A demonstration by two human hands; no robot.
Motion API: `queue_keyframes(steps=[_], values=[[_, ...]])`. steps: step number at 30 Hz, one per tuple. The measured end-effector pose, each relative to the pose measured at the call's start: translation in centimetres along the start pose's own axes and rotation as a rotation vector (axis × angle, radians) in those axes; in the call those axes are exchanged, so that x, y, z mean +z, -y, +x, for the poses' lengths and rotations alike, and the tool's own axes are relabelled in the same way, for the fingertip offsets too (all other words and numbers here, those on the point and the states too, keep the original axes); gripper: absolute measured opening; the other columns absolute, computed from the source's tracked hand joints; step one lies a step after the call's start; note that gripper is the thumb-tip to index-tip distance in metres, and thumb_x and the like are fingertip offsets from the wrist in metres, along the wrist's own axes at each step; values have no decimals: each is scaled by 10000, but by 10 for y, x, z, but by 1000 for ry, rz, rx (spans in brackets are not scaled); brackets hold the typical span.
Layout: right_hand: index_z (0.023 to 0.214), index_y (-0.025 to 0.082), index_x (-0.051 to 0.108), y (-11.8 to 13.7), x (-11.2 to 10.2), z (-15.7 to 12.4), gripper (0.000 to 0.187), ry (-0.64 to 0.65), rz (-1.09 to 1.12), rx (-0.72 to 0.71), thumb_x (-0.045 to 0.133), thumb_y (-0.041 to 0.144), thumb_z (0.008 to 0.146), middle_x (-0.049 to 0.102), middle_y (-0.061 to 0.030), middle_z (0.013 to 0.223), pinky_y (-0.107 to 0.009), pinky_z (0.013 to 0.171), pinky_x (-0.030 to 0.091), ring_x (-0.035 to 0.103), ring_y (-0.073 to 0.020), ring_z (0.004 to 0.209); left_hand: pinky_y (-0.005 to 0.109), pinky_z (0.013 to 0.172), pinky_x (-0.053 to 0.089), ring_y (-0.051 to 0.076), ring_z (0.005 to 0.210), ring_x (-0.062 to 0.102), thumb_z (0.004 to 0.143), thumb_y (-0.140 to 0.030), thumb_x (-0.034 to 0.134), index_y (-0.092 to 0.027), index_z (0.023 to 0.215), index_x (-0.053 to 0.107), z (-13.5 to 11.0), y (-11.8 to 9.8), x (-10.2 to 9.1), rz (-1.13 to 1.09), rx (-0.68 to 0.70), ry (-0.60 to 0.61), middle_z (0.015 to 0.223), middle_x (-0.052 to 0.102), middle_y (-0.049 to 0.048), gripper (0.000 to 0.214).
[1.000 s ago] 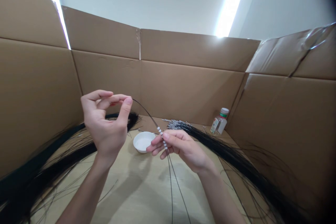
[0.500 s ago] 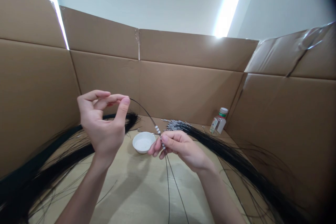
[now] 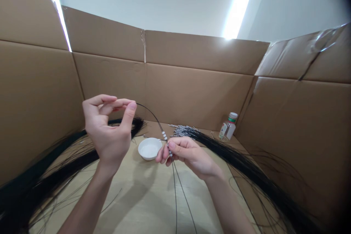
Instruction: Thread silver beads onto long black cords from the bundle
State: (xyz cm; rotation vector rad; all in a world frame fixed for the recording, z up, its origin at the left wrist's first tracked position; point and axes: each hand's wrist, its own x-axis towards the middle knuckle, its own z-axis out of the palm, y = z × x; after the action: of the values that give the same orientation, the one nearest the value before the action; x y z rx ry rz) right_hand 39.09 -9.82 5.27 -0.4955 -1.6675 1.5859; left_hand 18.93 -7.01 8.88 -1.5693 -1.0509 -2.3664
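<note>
A thin black cord [image 3: 149, 110] arcs between my two hands, and its two strands hang below toward the front of the table. My left hand [image 3: 111, 128], raised, pinches the upper end of the cord between thumb and fingertip. Lower and to the right, my right hand [image 3: 186, 153] is closed on the cord where small white beads [image 3: 164, 136] are threaded. Some beads show above my right thumb and some just below it; any between the fingers are hidden. A white bowl [image 3: 149, 150] stands just left of my right fingers.
Long bundles of black cord [image 3: 68, 168] lie along the left. Another black bundle [image 3: 236, 157] with beaded ends [image 3: 184, 131] runs down the right. A clear bottle [image 3: 228, 127] stands in the back right corner. Cardboard walls [image 3: 197, 91] surround the table [image 3: 137, 201].
Hardly anything differs. My left hand has shifted very slightly right, and the hanging strands have swayed a little left. Both hands keep their hold on the cord.
</note>
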Motion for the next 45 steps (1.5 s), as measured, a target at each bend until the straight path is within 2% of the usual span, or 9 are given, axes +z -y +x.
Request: queue_keyframes(steps=[4,7,13,18,26,36,45], values=[[839,146,712,1,0,0,365,5,10,5,598,447,1011,747,-88,926,-262,783,476,626,-143,839,325,805,569,126,774,700,827,-222,805,-185,980,630,-1,2,2,-37,-3,-11,971,607,-3,236],[849,154,733,2,0,0,359,8,5,16,600,446,1012,754,-81,932,-262,786,477,631,-143,848,327,809,572,122,779,683,821,-234,810,-171,935,672,-1,1,2,-9,0,-23,1043,584,18,190],[1011,173,809,2,1,-2,383,1,-50,47,558,461,1038,778,-94,990,-261,809,481,661,-149,906,327,821,570,123,790,695,852,-200,787,-168,955,674,-1,-5,1,-13,-10,11,981,596,6,157],[1088,195,816,0,2,0,433,-41,-87,53,520,509,1047,778,-112,1100,-301,853,494,684,-172,967,339,824,576,138,801,713,845,-195,799,-177,982,641,-1,-6,1,-21,-26,11,951,608,0,210],[1082,195,807,1,4,3,404,-148,-52,26,570,516,1021,778,-109,1083,-302,839,515,698,-173,953,345,816,577,146,813,707,838,-212,806,-179,962,638,-3,-4,2,-24,-30,12,960,604,8,212],[946,223,833,2,4,4,355,-219,-98,9,628,512,982,782,-79,1042,-283,801,503,670,-159,907,341,797,576,143,789,700,822,-207,807,-180,931,669,-4,-6,3,-14,-35,-4,986,601,10,178],[896,234,840,3,2,2,291,-223,-93,-2,699,485,938,790,-64,1082,-268,786,481,671,-157,928,331,795,572,132,768,710,848,-192,791,-182,956,662,-5,-9,3,-14,-36,33,952,611,-1,169]])
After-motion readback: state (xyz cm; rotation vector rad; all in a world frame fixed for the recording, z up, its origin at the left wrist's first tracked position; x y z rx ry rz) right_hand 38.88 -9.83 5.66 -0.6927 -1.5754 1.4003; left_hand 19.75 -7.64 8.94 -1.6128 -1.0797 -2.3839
